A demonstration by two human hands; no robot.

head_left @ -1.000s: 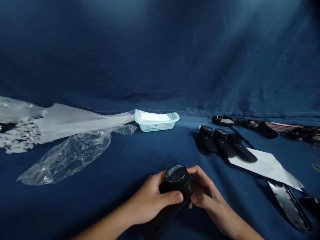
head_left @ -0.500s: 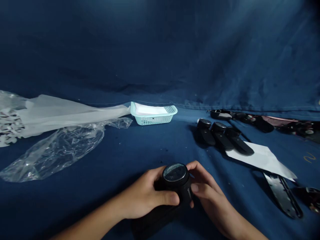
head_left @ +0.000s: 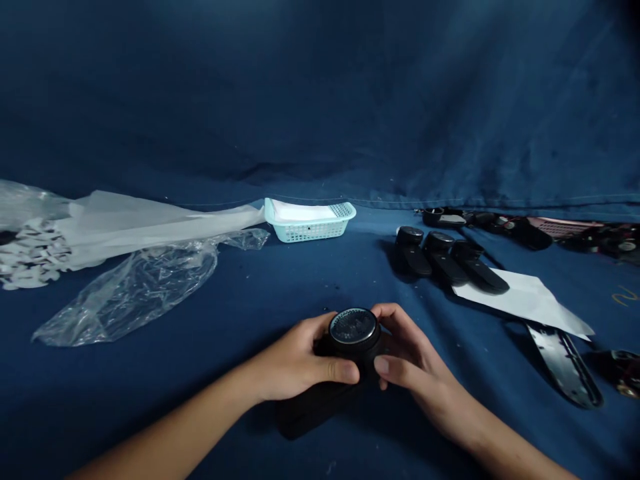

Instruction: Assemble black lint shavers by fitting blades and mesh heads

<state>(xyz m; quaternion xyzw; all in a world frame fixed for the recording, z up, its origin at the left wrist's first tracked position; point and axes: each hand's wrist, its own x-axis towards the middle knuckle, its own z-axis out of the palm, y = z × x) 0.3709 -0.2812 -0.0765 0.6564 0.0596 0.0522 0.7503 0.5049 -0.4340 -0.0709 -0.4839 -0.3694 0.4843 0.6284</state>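
Near edge of tabletop (head_left: 240,313), covered in blue cloth that also rises as a backdrop behind.

Black device (head_left: 353,328): round head with a mesh face turned up and towards the camera, dark handle running down and to the left, its lower end resting on the cloth. It sits low centre, directly between the two hands.

Left hand (head_left: 295,363): closed on the device from the left side. Fingers curl behind the neck, thumb lies across the front just below the round head. Forearm comes in from bottom left.

Right hand (head_left: 410,353): closed on the device from the right side. Fingertips touch the rim of the head, thumb points inward, its tip nearly meeting the left thumb. Both hands grip at the head end; the handle below is free of them.

Around:
- three black devices (head_left: 440,257) of like shape, laid side by side, right of centre and well apart from the hands
- white paper (head_left: 525,300) just beside them, partly under the rightmost one
- metal plate (head_left: 563,363) with toothed edge, near the paper's lower corner
- pale green basket (head_left: 310,231) at the back centre, something white inside
- clear plastic bag (head_left: 135,287), crumpled, to the left, with a white bag (head_left: 130,223) behind it reaching to the basket
- more dark parts along the far right edge, too dim to tell
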